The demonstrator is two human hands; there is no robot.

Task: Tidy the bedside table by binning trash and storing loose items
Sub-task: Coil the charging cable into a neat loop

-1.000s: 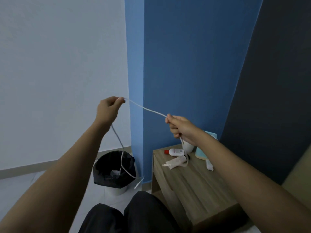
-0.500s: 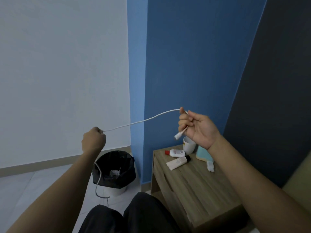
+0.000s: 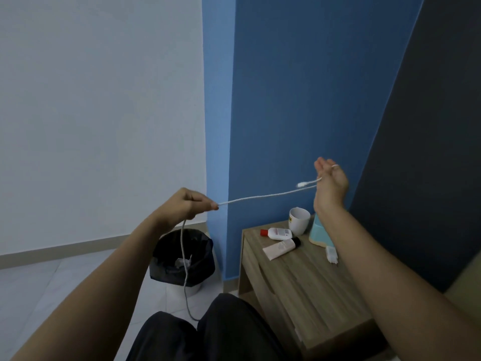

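A white charging cable (image 3: 263, 197) stretches in the air between my two hands. My left hand (image 3: 187, 205) pinches it, and the rest hangs down toward my lap. My right hand (image 3: 329, 181) is raised above the bedside table (image 3: 309, 280), palm up, with the cable looped around its fingers and the plug end sticking out leftward. On the table lie a small white bottle with a red cap (image 3: 277, 233), a white tube with a black cap (image 3: 281, 248) and a white charger plug (image 3: 331, 254).
A white cup (image 3: 298, 220) and a light blue object (image 3: 318, 234) stand at the table's back. A bin lined with a black bag (image 3: 182, 259) sits on the tiled floor left of the table, with crumpled paper inside. My dark-trousered knees are at the bottom.
My right hand has risen, moved right and turned palm up, wrapping the cable around it. My left hand moved right and up, shortening the span between the hands.
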